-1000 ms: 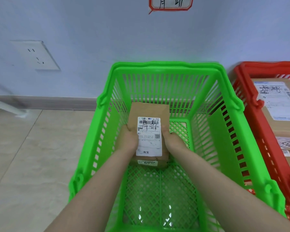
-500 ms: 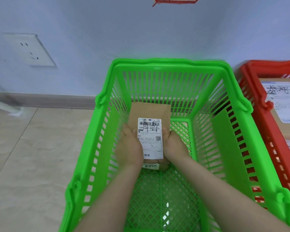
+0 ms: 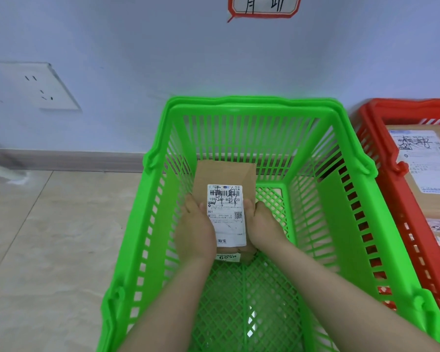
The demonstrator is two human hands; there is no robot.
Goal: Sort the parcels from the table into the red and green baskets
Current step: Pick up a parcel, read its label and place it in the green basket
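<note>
**Parcel low in the green basket, both hands on it**

The parcel, a small brown carton with a white label on top, sat deep in the green basket, centre frame and toward the far wall. Whether it was touching the mesh bottom, I couldn't tell. The left hand clasped one long side and the right hand the other, thumbs lapped over the label's edges. Both were grasping the parcel.

It looked stiff and square-cornered, with no dents on show. It was probably light, going by its size. Bare cardboard should give a good grip and the glossy label less, so the long sides looked the right place to hold. The contents were unknown, so it called for setting down, not dropping.

Room was tight on the left, where the knuckles sat near the slatted wall. On the right a wider strip of mesh lay open beside the parcel. The near half of the basket bottom lay bare under the forearms.

The likely way out for the hands was up and back toward the bottom of the frame. The handle hinges on the side rims looked like possible snags for a wrist.

At the right edge of the frame, the red basket stood just beside the green one, with other parcels in it.
</note>
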